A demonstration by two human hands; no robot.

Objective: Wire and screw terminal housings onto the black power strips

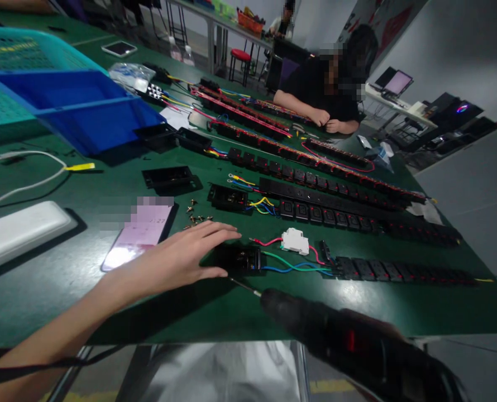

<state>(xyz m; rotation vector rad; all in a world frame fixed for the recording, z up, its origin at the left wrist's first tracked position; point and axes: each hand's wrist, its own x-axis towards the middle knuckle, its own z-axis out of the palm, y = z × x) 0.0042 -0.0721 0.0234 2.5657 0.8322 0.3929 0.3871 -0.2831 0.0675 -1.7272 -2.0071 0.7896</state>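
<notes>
1. The left hand (185, 251) spreads thumb and fingers apart around one end of an open black rectangular box (248, 260); whether they press on it, I cannot tell.
2. The right hand (378, 320), mostly hidden, is wrapped around a blurred black stick-shaped power screwdriver (311, 321) (a red light glows on its side), its thin metal bit pointing near the left thumb.
3. The box lies on the tabletop, metal parts showing inside; green and blue wires (292, 266) join it to a long black socket strip (399, 271).
4. Just beyond sits a white plastic block (295, 242) with red leads.
5. Small brass-coloured screws (197, 218) lie scattered past the fingers.
6. The dark green tabletop (265, 324) also bears more black strips (328, 215) and a blue plastic bin (101, 120).
7. Across it, a person in a black top (311, 84) leans over the work.
</notes>
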